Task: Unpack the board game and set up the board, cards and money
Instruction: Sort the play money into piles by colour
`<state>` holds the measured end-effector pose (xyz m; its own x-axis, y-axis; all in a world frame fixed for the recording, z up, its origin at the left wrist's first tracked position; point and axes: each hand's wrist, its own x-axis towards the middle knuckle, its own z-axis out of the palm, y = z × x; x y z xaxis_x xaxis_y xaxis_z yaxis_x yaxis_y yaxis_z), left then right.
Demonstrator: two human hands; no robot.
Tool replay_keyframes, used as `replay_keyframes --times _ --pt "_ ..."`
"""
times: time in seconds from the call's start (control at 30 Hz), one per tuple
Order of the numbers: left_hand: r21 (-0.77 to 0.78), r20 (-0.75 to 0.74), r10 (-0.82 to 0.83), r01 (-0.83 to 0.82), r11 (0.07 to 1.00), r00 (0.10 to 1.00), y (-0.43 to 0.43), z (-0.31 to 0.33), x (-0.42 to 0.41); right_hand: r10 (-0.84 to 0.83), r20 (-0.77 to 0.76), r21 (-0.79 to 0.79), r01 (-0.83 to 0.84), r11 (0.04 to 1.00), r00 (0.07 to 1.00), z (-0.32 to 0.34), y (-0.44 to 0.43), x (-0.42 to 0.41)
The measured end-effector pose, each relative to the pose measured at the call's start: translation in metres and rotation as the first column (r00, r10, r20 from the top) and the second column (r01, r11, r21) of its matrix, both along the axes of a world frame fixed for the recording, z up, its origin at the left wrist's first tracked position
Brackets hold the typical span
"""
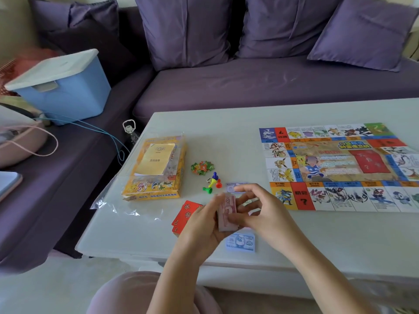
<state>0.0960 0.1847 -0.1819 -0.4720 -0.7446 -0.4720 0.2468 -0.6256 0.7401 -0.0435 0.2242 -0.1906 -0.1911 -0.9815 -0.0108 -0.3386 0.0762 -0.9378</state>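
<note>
Pink banknotes [227, 214] form a small stack held up over the pale desk [226, 132], just left of the game board [340, 166] at its near corner. The left hand [204, 225] grasps the stack from the left with curled fingers, and the right hand [260, 209] pinches its right edge between thumb and fingers. The game board lies unfolded and flat on the desk. Left of the board, below the hands, lie blue 500 notes [241, 242], red cards [183, 217] partly hidden by the left hand, and a purple note [235, 186] slightly farther from the person. Further left of the board, coloured pawns [213, 183] sit near a heap of green tokens [202, 167]. Farthest left of the board rests the yellow game box [156, 184] with a yellow booklet [156, 160] on top, over clear plastic wrap [127, 207]. Beyond the board stretches a purple sofa [272, 82]
</note>
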Motion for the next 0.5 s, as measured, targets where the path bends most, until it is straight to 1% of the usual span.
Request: replay_keyframes --times 0.1,0.2,0.3,0.37,0.43,0.5 --pt "-0.063 0.029 -0.025 0.027 0.998 0.999 -0.001 -0.001 0.004 0.036 0.001 0.024 -0.036 0.999 0.999 0.002 0.003 -0.007" --pt "-0.177 0.095 -0.048 0.064 0.982 0.994 0.0 -0.001 0.005 0.06 0.032 0.019 -0.061 0.998 0.998 0.004 0.008 -0.011" --pt "-0.307 0.202 -0.03 0.093 0.947 0.979 0.003 -0.002 0.003 0.021 0.089 0.0 -0.021 1.0 0.996 0.005 0.012 -0.012" --pt "-0.364 0.25 0.008 0.086 0.928 0.968 0.004 -0.002 0.001 -0.017 0.162 0.031 0.012 0.999 0.987 0.005 0.014 -0.012" --pt "-0.39 0.266 0.022 0.086 0.917 0.964 0.004 -0.002 0.001 -0.03 0.197 0.055 0.02 0.998 0.98 0.004 0.015 -0.013" --pt "-0.378 0.265 0.029 0.077 0.923 0.964 0.004 -0.002 0.001 -0.04 0.214 0.059 0.028 0.998 0.976 0.002 0.015 -0.013"
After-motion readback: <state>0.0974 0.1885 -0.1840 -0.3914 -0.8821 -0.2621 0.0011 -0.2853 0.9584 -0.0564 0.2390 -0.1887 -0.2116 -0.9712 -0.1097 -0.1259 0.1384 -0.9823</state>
